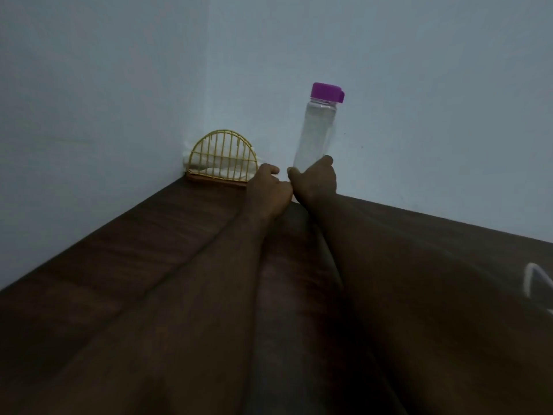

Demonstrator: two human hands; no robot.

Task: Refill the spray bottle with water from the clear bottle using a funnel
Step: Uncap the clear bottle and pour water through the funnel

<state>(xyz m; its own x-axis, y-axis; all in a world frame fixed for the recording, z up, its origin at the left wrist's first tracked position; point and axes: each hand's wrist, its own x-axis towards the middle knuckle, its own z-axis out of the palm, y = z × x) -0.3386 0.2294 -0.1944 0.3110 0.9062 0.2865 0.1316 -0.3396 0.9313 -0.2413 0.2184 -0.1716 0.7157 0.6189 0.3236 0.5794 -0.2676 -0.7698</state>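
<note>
The bottle [317, 130], purple cap [326, 92] on, stands nearly upright at the table's [119, 250] far edge, at 12 o'clock. The right hand [315, 182] wraps its base. The left hand [269, 184], touching it at 9 o'clock, is curled; cannot tell around what. A wire rack [223, 160] sits at 10 o'clock.

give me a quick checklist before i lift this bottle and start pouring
1. Right hand wrapped round the base of the clear plastic bottle: ok.
2. Bottle upright: not ok, it leans slightly right.
3. Purple lid off for pouring: not ok, it sits on the bottle.
4. Left hand free to help: cannot tell, its curled grip may hide something.
5. Spray bottle and funnel within view: not ok, neither shows.
6. Path clear of the gold wire napkin holder on the dark wooden table: ok, it stands left of both hands.
</note>
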